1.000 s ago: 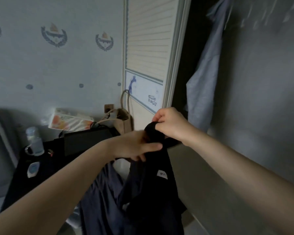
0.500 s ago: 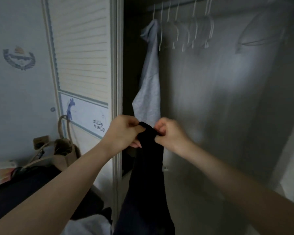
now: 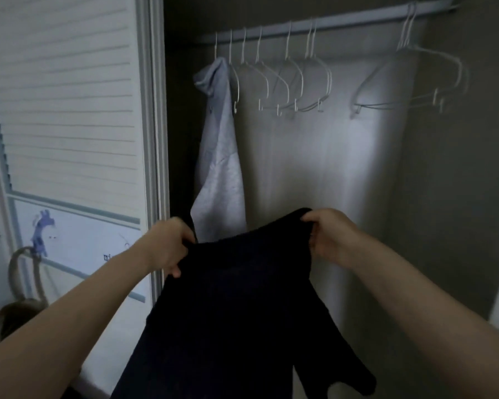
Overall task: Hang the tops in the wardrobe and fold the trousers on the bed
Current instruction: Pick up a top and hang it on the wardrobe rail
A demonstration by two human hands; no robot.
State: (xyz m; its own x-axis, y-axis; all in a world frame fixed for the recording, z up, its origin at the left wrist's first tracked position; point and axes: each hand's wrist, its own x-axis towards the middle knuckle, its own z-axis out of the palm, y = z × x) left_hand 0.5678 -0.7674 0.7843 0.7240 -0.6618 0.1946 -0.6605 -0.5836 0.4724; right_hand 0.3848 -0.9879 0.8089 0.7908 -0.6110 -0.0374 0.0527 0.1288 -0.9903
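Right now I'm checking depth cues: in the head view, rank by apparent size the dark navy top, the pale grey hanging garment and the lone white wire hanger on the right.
1. Dark navy top, inflated by nearness
2. Pale grey hanging garment
3. White wire hanger

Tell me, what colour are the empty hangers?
White hangers, seen in the head view.

small blurred lettering, wardrobe door [image 3: 69, 110], illegible

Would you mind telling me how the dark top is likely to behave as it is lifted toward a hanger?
Probably floppy: the dark top sags between the left hand and right hand. Its sleeve dangles, so it may swing or snag.
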